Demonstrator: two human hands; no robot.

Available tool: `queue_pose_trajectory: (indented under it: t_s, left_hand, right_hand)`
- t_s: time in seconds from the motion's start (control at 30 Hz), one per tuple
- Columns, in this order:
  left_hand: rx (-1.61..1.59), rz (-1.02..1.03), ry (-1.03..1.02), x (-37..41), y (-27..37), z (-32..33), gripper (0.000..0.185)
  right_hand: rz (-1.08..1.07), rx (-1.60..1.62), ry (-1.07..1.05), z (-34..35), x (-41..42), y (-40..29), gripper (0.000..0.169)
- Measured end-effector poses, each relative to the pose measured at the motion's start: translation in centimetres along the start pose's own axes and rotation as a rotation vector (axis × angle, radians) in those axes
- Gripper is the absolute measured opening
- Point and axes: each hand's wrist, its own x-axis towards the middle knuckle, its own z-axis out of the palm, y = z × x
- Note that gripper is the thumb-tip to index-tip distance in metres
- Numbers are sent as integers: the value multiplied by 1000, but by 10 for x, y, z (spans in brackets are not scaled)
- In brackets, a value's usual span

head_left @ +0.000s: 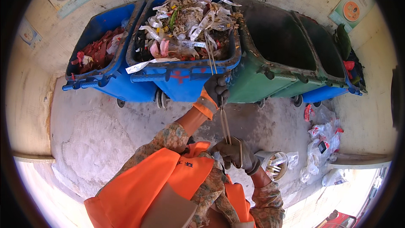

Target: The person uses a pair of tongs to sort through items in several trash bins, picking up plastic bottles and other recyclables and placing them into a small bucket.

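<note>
Both my hands wear dark work gloves and grip one pair of long metal tongs (pixel 225 123). My left hand (pixel 216 89), its glove cuffed in orange, closes round the middle of the tongs just before the blue wheeled bin's front rim. My right hand (pixel 235 154) holds the handle end near my chest. The tongs' far tips reach the heap of mixed waste (pixel 190 22) over the blue bin (pixel 186 66), by a strip of whitish plastic film (pixel 202 27). Whether the tips grip the film, I cannot tell. A long pale strip (pixel 150 65) hangs over the front rim.
Another blue bin (pixel 117 85) with red scraps stands left; green wheeled bins (pixel 253 79) stand right. A bucket (pixel 286 164) with waste sits by my right forearm. Plastic bags (pixel 322 139) litter the floor at right, near the wall. A red object (pixel 340 220) shows at bottom right.
</note>
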Motion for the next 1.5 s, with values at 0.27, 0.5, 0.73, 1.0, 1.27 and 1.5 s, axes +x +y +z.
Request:
queue_pose_trajectory:
  t_s: [0.27, 0.5, 0.73, 1.0, 1.27, 1.5]
  left_hand:
    - [-8, 72, 39, 21, 66, 12, 25]
    - [268, -119, 0, -16, 21, 66, 28]
    - [635, -588, -68, -62, -6, 94, 36]
    - [1282, -452, -140, -58, 90, 92, 34]
    - [2168, 176, 570, 62, 280, 20, 28]
    - [2470, -72, 486, 115, 279, -5, 30]
  right_hand:
    - [-107, -54, -126, 13, 28, -45, 25]
    - [-39, 55, -74, 11, -28, -39, 32]
    - [96, 510, -294, -47, -117, -10, 49]
    - [335, -44, 36, -49, -174, -16, 40]
    - [186, -382, 336, -13, -126, 9, 28]
    - [115, -658, 403, -16, -117, 27, 20]
